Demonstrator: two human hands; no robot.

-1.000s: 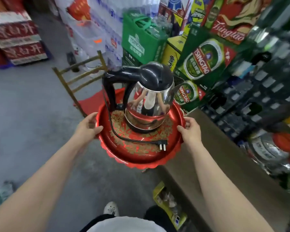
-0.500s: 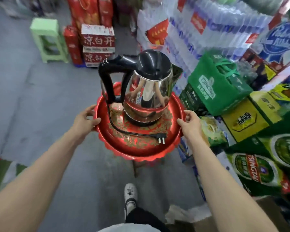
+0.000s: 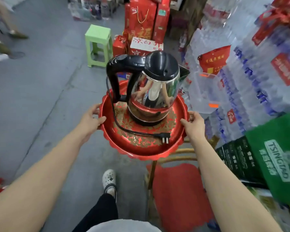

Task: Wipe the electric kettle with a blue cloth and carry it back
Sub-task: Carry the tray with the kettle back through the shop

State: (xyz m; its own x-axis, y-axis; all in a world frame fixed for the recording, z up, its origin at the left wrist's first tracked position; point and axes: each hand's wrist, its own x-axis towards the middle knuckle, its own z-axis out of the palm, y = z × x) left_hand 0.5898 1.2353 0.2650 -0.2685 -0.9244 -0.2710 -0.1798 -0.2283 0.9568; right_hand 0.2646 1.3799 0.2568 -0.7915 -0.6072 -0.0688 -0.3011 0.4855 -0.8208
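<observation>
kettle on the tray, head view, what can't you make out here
- Head view: water level in the kettle, hidden by its shut lid.
- How the fingers of left hand and right hand lie beneath the tray: hidden by its rim.
- Blue cloth: nowhere in view.
- Bottle packs at right: print blurred.

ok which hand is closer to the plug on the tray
Right. The right hand grips the tray rim just beside the plug; the left hand holds the opposite rim.

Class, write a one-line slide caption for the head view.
Left hand and right hand grip a red tray bearing the electric kettle and its loose plug.
</observation>
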